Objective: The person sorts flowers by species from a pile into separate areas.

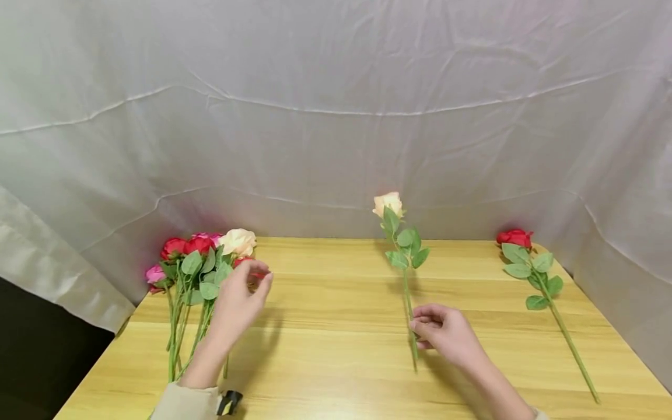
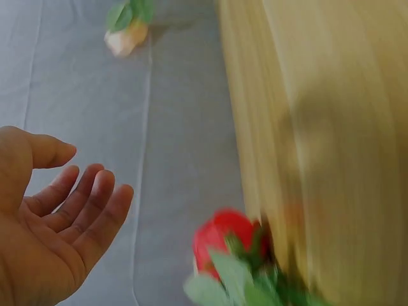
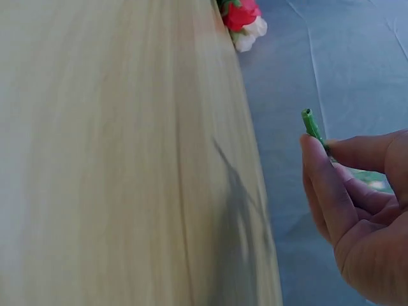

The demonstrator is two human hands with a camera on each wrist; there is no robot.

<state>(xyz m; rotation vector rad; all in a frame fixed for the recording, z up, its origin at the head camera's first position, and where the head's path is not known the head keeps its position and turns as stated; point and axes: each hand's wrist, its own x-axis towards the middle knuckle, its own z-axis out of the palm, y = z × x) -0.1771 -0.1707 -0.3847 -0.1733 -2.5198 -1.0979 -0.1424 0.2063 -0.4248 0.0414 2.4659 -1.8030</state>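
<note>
Between thumb and fingers my right hand (image 1: 446,335) pinches the stem of a cream rose (image 1: 388,205), held upright above the table with its bloom at the top. In the right wrist view the cut end of its green stem (image 3: 310,121) pokes out past the fingertips. My left hand (image 1: 241,300) hovers at the right side of a bunch of roses, its fingers loosely bent and holding nothing. A red rose (image 2: 226,239) of that bunch shows below the hand in the left wrist view. The bunch has red roses (image 1: 199,236), pink ones (image 1: 155,274) and a cream one (image 1: 238,241).
A single red rose (image 1: 515,238) lies on the right side of the wooden table (image 1: 325,361), stem toward the front. Grey cloth (image 1: 325,151) hangs behind and around the table. A small black object (image 1: 229,402) sits at my left cuff.
</note>
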